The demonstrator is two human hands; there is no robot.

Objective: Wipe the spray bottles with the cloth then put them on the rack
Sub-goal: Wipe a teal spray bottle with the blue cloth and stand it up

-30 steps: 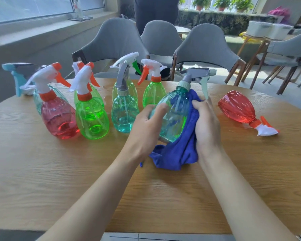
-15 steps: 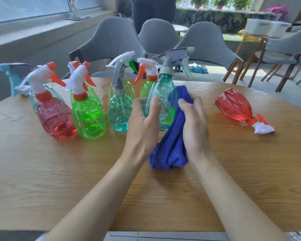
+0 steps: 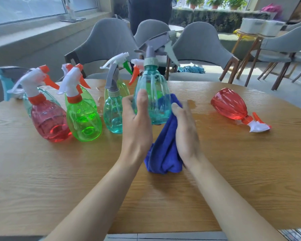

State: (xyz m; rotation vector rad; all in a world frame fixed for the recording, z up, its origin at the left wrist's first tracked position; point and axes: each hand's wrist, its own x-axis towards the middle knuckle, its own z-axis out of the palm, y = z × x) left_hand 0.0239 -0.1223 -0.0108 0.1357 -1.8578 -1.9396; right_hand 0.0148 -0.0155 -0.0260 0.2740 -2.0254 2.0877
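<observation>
The left hand [image 3: 137,126] grips the teal bottle [image 3: 151,94] around its lower body, thumb laid up the near face and fingers curled round the far side. It holds the bottle upright with the grey trigger head on top, nozzle pointing right. I cannot tell whether the base touches the table [image 3: 233,171].

The right hand [image 3: 184,133] is on the right side of the teal bottle. Its fingers are straight and close together, pressing the blue cloth [image 3: 165,150] against the bottle's wall. Its thumb is hidden, so any pinch on the cloth cannot be seen. The cloth wraps round the right and back of the teal bottle and hangs in a bunched fold down to the table just below it.

Just left of the teal bottle, partly behind the left hand, stands a small teal bottle [image 3: 112,115] with a grey trigger. Further left stand a green bottle [image 3: 83,119] and then a pink bottle [image 3: 49,120], both upright with white and orange triggers. More bottles stand behind that row.

Well to the right of the teal bottle a red bottle [image 3: 229,106] lies on its side, its white trigger pointing right.

Behind the teal bottle, past the table edge, stand grey chairs [image 3: 108,42].
</observation>
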